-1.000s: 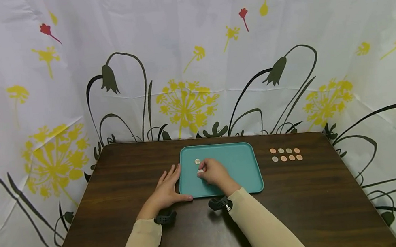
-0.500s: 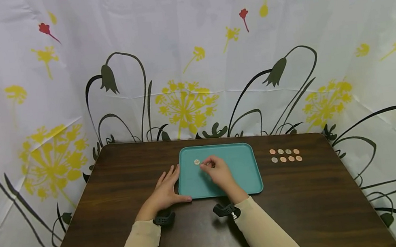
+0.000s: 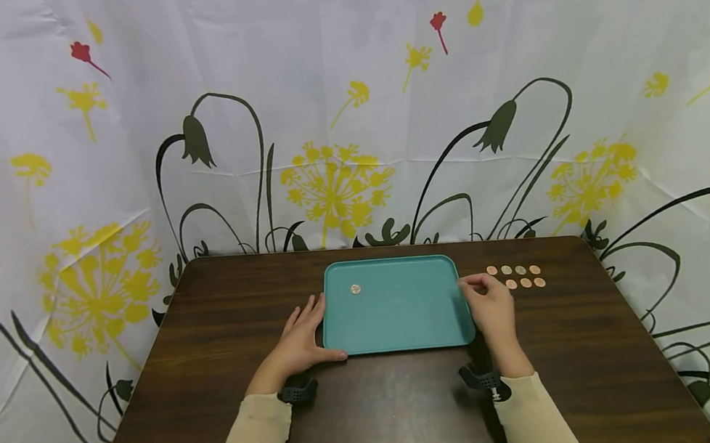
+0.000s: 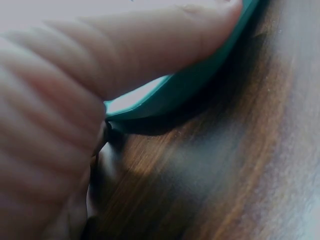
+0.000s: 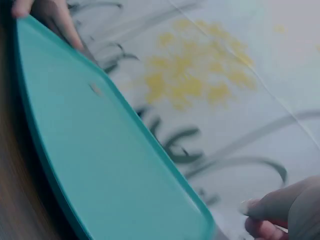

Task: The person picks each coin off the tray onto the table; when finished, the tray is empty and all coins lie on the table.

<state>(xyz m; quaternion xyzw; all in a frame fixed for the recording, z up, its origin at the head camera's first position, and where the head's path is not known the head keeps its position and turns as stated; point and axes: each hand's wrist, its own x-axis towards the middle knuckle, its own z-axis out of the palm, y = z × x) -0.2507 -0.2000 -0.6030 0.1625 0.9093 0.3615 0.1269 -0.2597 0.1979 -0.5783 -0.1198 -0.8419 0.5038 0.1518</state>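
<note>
My left hand (image 3: pixel 296 349) rests at the near left corner of a teal tray (image 3: pixel 405 311), its fingers spread along the left rim and its thumb (image 4: pixel 200 32) lying on the front rim. One silvery coin (image 3: pixel 355 289) lies in the tray's left part, a small blur in the right wrist view. Over the tray's right edge, my right hand (image 3: pixel 491 308) pinches a coin between thumb and fingertips; a pale bit of it shows at the fingertips in the right wrist view, and the fingers mostly hide it.
Several copper and silvery coins (image 3: pixel 526 283) lie in two rows on the dark wooden table (image 3: pixel 592 340), right of the tray. The right hand covers part of the near row. A flower-print curtain (image 3: pixel 322 50) hangs behind the table's back edge.
My right hand took a coin up from the tray's left part and has carried it right, to the tray's right edge. The left hand has stayed at the tray's corner.
</note>
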